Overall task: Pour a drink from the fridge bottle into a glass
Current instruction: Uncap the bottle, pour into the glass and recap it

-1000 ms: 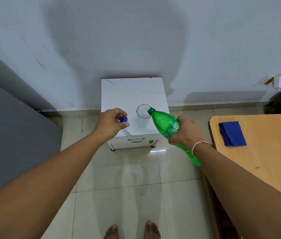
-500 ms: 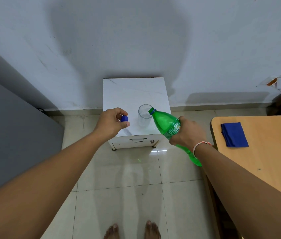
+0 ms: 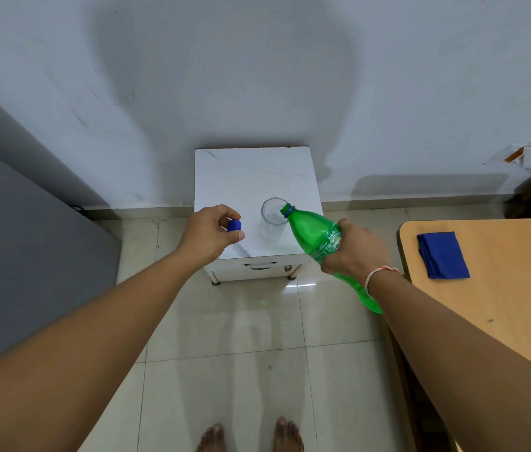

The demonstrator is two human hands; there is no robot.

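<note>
White marble-pattern tabletop (image 3: 244,171) against grey wall, glossy tile floor below. Clear faceted glass (image 3: 272,218) upright near right edge. Right hand (image 3: 357,249) grip wraps tilted green plastic bottle (image 3: 314,234), mouth at glass rim. Left hand (image 3: 213,231) grip pinches blue cap (image 3: 234,225). Folded blue cloth (image 3: 442,255) on wooden table (image 3: 502,288), right.
</note>
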